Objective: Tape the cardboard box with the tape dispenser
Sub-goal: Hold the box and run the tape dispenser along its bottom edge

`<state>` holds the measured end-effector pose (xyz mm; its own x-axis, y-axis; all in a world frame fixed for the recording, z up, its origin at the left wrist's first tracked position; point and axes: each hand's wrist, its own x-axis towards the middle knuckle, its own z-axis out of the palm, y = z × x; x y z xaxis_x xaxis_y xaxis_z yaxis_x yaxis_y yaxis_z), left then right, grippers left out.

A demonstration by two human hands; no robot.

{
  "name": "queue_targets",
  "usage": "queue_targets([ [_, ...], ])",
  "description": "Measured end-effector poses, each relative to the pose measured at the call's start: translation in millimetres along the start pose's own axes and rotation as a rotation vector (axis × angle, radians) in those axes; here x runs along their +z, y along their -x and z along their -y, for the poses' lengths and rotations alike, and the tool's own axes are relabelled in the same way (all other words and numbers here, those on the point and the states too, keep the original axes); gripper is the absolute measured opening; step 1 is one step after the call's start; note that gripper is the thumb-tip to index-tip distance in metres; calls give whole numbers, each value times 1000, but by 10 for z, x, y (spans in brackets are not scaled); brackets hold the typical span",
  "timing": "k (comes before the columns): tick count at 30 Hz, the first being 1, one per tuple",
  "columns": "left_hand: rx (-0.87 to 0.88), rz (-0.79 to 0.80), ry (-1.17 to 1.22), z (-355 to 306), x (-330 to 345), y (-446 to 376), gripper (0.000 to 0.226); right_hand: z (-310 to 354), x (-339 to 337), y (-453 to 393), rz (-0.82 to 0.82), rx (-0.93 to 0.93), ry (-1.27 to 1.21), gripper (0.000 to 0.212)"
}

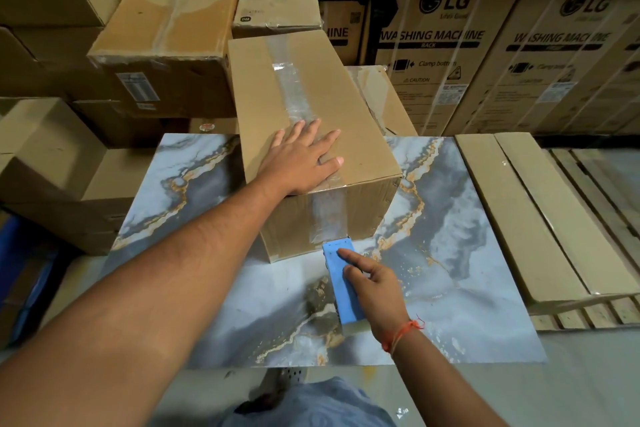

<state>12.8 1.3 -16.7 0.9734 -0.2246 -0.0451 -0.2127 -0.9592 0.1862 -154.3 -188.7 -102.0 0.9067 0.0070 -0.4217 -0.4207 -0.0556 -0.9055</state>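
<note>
your cardboard box (346, 135) sits on the marbled board (467, 253), and one clear tape strip (294, 94) already runs along its top seam and down the near face. your left hand (304, 159) lies flat and unclenched on the lid. your right hand (377, 291) grasps the single blue tape dispenser (341, 277) at the box's bottom edge. i judge the strip nearly finished; cutting it looks left.
</note>
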Motion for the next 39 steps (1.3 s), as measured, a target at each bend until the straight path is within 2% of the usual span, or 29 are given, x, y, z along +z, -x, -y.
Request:
queue_targets([
  [11,7,-17,-1,2,3,1,66,247,107,-303,-47,188,20,25],
  [18,3,-21,1,2,-10,7,66,340,160,-344,-65,224,-19,25],
  [24,5,-20,0,0,1,5,67,403,137,-330,-41,275,-27,27],
  [29,3,-17,6,3,11,-4,68,548,125,-362,-26,294,71,23],
  [33,5,-17,6,14,10,-4,68,709,82,-458,30,399,93,32],
  [35,0,-24,12,19,3,-10,68,587,33,-539,56,454,166,41],
  [37,3,-20,21,13,9,1,68,295,-16,-511,74,431,274,51],
  [39,0,-30,15,8,14,-12,68,22,-22,-316,12,371,294,38],
])
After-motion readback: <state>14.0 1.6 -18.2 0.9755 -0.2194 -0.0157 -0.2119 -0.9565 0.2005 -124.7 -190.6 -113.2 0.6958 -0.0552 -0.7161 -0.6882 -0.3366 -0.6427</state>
